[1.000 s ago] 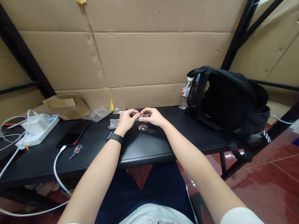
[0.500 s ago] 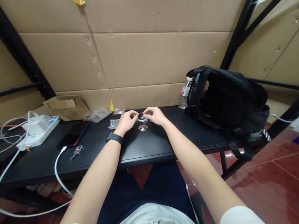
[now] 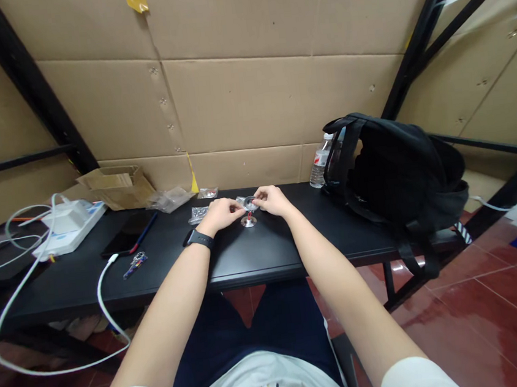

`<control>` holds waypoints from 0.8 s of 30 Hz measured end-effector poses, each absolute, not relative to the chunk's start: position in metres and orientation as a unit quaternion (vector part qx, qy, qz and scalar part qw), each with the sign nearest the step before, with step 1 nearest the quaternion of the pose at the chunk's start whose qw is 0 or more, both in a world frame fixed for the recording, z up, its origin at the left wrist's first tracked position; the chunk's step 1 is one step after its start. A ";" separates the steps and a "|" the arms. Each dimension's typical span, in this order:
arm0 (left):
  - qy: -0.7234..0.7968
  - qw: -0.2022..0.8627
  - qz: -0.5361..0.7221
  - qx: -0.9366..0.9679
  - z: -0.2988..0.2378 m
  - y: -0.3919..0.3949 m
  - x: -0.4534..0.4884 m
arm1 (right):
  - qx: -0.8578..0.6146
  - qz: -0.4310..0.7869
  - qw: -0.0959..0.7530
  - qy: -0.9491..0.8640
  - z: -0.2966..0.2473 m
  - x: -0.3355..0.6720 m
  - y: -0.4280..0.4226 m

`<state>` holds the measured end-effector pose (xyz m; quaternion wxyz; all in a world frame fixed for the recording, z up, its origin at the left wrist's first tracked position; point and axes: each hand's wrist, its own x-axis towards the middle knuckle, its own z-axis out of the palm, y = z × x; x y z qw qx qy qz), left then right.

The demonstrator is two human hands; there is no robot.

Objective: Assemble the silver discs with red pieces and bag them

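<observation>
At twelve o'clock our right hand (image 3: 272, 200) pinches, and partly hides, the small metal stand (image 3: 249, 221); whether our left hand (image 3: 221, 214), fingertips nearly together, holds anything, we cannot tell. Toward two, a backpack (image 3: 399, 172) overlaps a bottle (image 3: 319, 165).

Both arms (image 3: 183, 290) stretched forward and converging, hands (image 3: 220, 215) nearly meeting, fingers (image 3: 235, 204) bent inward.

Fingers of the right hand (image 3: 272, 201) hide one edge of the small metal stand (image 3: 249, 221), whose details are too small to tell; whether the left hand (image 3: 219, 215) touches it is unclear. What the plastic packet (image 3: 198, 215) holds cannot be made out. The backpack (image 3: 404, 172) partly covers the water bottle (image 3: 318, 167). The bottom edge crops the patterned shirt (image 3: 264, 377).
</observation>
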<state>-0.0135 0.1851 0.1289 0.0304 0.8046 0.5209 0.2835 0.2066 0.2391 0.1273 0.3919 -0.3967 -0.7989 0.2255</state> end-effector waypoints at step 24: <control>0.520 0.053 0.288 0.802 0.126 0.185 -0.012 | -0.360 0.257 0.231 -0.866 0.137 0.220 0.227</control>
